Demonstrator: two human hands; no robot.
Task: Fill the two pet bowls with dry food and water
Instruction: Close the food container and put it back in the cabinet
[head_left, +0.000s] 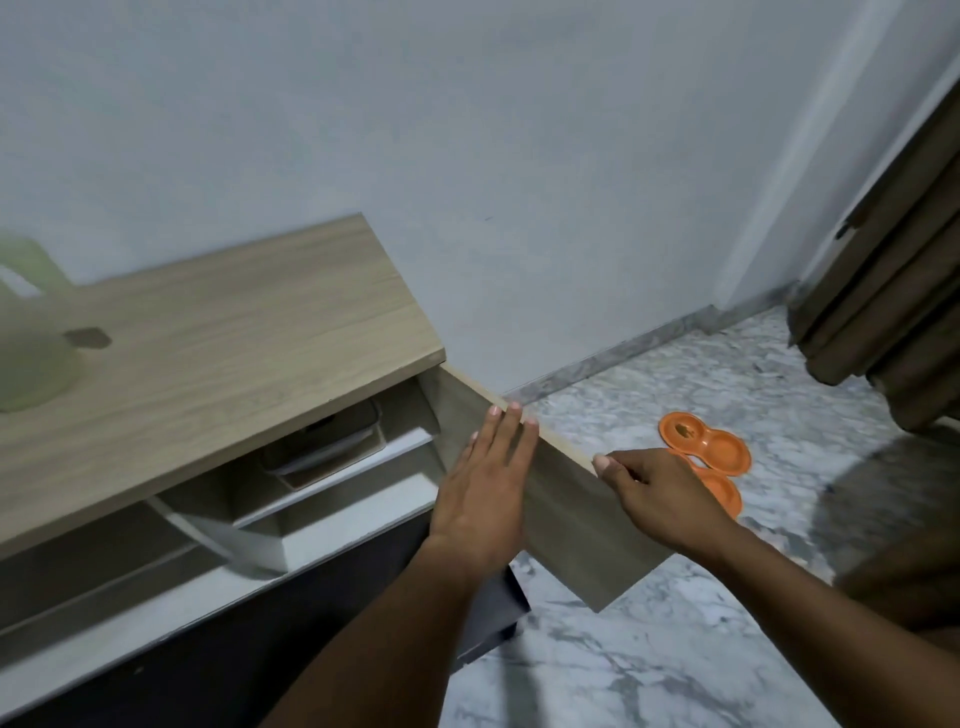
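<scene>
At the open cabinet door (576, 519), left hand (485, 483) flat with straight fingers (511, 431), right hand (660, 499) pinching its top edge.

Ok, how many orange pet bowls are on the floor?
2, touching or overlapping. The farther bowl lies in plain view beyond the cabinet door; the nearer bowl is partly hidden behind the right hand. More might be hidden.

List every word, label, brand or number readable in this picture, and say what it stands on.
None: no readable text shows anywhere.
The green jug, the orange pet bowls and the cabinet door bear no visible print.
The lidded container is blurred; any label is unreadable.
The dark patch on the countertop is too blurred to tell.
</scene>
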